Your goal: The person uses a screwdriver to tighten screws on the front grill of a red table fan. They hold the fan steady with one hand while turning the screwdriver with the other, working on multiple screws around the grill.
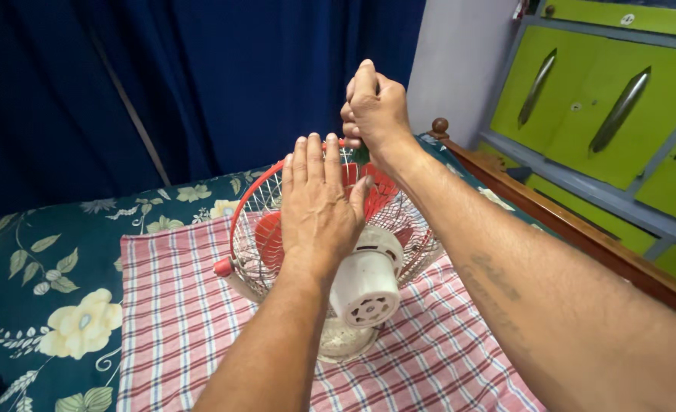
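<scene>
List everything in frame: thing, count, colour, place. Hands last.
table fan: 1, white motor housing, red blades, wire cage with red rim, standing on the checked cloth, centre
checked cloth: 1, red and white, spread over the bedsheet
bedsheet: 1, dark teal with pale flowers, left
curtain: 1, dark blue, behind
bed frame: 1, brown wood, right edge
cabinet: 1, lime green with grey trim and metal handles, upper right
left hand: flat on the fan's cage
right hand: fist closed at the cage's top; what it grips is hidden
</scene>
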